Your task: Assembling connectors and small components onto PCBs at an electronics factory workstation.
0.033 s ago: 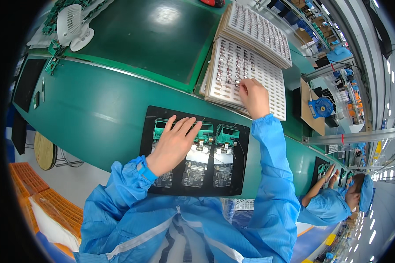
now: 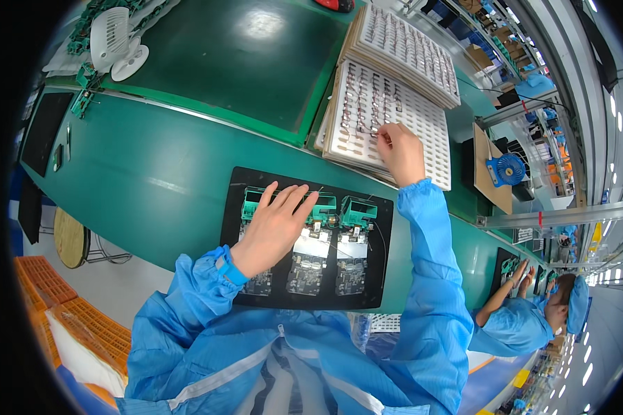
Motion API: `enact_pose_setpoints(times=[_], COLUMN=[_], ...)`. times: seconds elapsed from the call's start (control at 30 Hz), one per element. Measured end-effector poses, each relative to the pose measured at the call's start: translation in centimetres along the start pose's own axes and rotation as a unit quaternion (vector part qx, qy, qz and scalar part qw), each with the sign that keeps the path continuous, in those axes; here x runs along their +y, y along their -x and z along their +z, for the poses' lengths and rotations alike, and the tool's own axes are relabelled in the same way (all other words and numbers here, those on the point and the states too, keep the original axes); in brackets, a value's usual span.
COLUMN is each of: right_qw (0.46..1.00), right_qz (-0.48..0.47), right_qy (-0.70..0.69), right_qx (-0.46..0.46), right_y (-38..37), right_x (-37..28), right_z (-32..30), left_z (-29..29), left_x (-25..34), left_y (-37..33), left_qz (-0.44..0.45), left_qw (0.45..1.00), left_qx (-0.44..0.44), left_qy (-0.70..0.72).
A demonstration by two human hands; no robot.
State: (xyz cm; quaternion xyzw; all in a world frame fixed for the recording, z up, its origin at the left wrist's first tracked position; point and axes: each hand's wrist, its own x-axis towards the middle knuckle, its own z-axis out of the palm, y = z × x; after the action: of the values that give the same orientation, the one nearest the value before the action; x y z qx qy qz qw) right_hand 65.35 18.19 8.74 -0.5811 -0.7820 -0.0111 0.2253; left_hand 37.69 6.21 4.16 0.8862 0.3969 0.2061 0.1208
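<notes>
My left hand (image 2: 273, 228) lies over the leftmost of three circuit boards on a black mat (image 2: 232, 207), fingers stretched and a little apart. Green plastic frames (image 2: 359, 209) are fitted along the boards' far ends. Two of the circuit boards (image 2: 306, 271) show to the right of the hand; the left one is partly hidden beneath it. My right hand (image 2: 400, 151) reaches to a white pocketed tray (image 2: 429, 149), thumb and forefinger pinched beside a row of small metallic parts (image 2: 374, 104) with reddish-brown bits. What sits between those fingertips is too small to make out.
More stacked trays (image 2: 408, 52) stand behind the white one. A white fan (image 2: 111, 41) stands at the far left, a blue fan (image 2: 507, 169) at the right. A co-worker in blue (image 2: 519, 325) sits at the right along the bench. Orange crates (image 2: 83, 318) are at the lower left.
</notes>
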Motion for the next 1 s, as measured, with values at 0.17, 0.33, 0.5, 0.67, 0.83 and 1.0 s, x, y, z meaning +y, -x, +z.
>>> enact_pose_setpoints(times=[0.17,0.33,0.5,0.67,0.83,1.0], right_qw=[0.985,0.920,0.833,0.770,0.755,0.740], right_qz=[0.097,0.196,0.258,0.294,0.291,0.298], right_qy=[-0.143,-0.335,-0.489,-0.565,-0.584,-0.594], right_qx=[0.011,0.053,0.026,-0.040,-0.069,-0.103], right_y=[0.1,1.1,4.5,10.1,15.8,20.6], right_x=[0.7,1.3,-2.4,-5.9,-6.6,-5.3], right_z=[-0.2,-1.2,-5.2,-8.0,-8.1,-7.1], left_z=[-0.2,-0.3,-2.4,-3.5,-1.5,0.2], left_x=[0.6,1.2,2.8,6.0,8.5,8.4], left_y=[0.5,0.4,-0.1,-3.5,-4.6,-4.6], left_qz=[0.001,-0.012,-0.029,-0.048,-0.152,-0.198], left_qw=[1.000,1.000,0.994,0.900,0.704,0.717], left_qx=[0.005,-0.003,0.045,0.156,0.012,-0.115], left_qy=[-0.015,-0.010,0.091,0.404,0.693,0.659])
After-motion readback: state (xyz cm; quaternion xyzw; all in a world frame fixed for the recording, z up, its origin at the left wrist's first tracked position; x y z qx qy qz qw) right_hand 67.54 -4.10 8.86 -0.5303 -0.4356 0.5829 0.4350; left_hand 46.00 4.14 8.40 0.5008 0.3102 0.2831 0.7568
